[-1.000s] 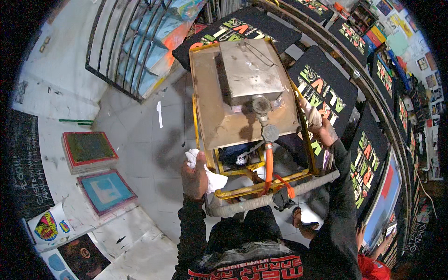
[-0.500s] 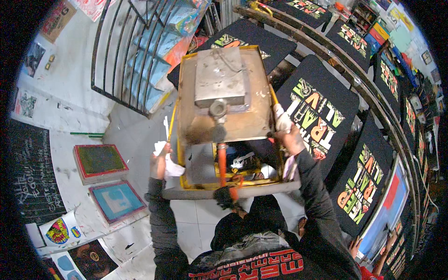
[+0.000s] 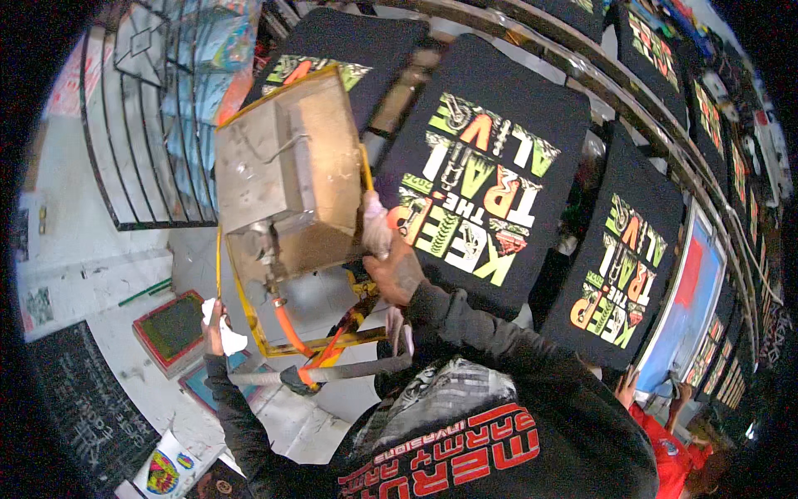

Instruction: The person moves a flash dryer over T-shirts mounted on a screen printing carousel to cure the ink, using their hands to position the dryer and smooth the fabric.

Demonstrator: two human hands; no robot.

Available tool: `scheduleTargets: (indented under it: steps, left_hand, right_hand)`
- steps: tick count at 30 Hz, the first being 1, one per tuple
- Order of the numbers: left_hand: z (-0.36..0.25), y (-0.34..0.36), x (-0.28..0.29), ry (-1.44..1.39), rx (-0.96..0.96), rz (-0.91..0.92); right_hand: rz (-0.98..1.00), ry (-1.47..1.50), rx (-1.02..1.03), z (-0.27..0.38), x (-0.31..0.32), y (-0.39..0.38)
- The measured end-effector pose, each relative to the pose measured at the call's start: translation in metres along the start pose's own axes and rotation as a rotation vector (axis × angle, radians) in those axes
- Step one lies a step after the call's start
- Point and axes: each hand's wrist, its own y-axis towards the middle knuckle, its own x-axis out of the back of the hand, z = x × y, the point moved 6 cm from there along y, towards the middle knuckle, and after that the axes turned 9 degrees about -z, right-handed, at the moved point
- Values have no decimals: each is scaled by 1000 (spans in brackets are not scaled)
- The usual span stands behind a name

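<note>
A gas heater (image 3: 270, 179), a tan metal panel with a box-shaped cover in a yellow frame, is held up in front of me at a slant. An orange hose (image 3: 293, 331) runs from its metal fitting toward a grey padded bar (image 3: 353, 370) near my body. My right hand (image 3: 395, 273) grips the frame's right side through a pale pink cloth (image 3: 376, 224). At the lower left, my left hand (image 3: 215, 331) is closed with a white cloth (image 3: 233, 334) at the frame's left bar. A printed black T-shirt (image 3: 499, 158) lies just right of the heater.
More printed black shirts (image 3: 619, 258) lie in rows along metal rails (image 3: 573, 62). At right, a co-worker's hands (image 3: 625, 387) are on a blue-and-red printing screen (image 3: 690, 291). Framed screens (image 3: 169, 333) rest at left, below a black metal railing (image 3: 141, 141).
The heater has gone from level to slanted, still in both hands. My view has turned right, so the shirts fill more of it and the heater appears farther left.
</note>
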Motion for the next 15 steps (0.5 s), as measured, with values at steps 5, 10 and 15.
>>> scheduleTargets:
  steps: [5,10,15]
  left_hand:
    - [24,14,16,-4,48,-65]
    - [7,1,3,-48,147,-79]
    - [-1,4,2,-22,142,-148]
  right_hand:
    - [65,94,-98,-7,-3,-2]
    - [186,130,-173,-3,-2,0]
    - [188,142,-183,-19,-12,3]
